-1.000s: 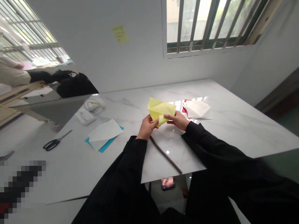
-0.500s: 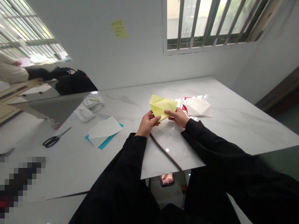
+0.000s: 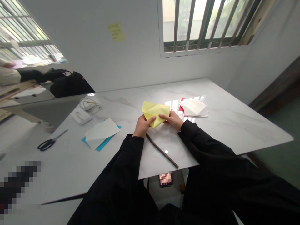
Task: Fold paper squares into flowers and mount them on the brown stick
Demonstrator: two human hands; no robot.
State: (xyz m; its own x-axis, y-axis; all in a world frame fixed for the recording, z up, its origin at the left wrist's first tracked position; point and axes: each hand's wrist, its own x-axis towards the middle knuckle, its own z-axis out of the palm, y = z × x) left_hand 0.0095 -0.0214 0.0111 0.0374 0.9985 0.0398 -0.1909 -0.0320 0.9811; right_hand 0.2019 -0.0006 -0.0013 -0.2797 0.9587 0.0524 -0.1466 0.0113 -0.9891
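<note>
A creased yellow paper (image 3: 156,112) is held above the white marbled table (image 3: 234,125). My left hand (image 3: 142,125) grips its lower left side, thumb on the front face. On the right side, my right hand (image 3: 173,120) pinches the sheet, its thumb also in front. The fingers behind the paper are partly hidden. Just below my hands, a thin brown stick (image 3: 161,150) lies slanting toward the table's front edge.
White folded papers (image 3: 193,107) with red ones lie at the right. Left are white paper (image 3: 102,132) over blue paper (image 3: 103,144), black scissors (image 3: 48,144), and a white box (image 3: 81,116) beside a coiled cable (image 3: 90,106). A wall stands behind the table.
The yellow paper has tilted and turned a little in both hands, its lower point now nearer the middle. Both hands still hold it. The whole view has shifted slightly.
</note>
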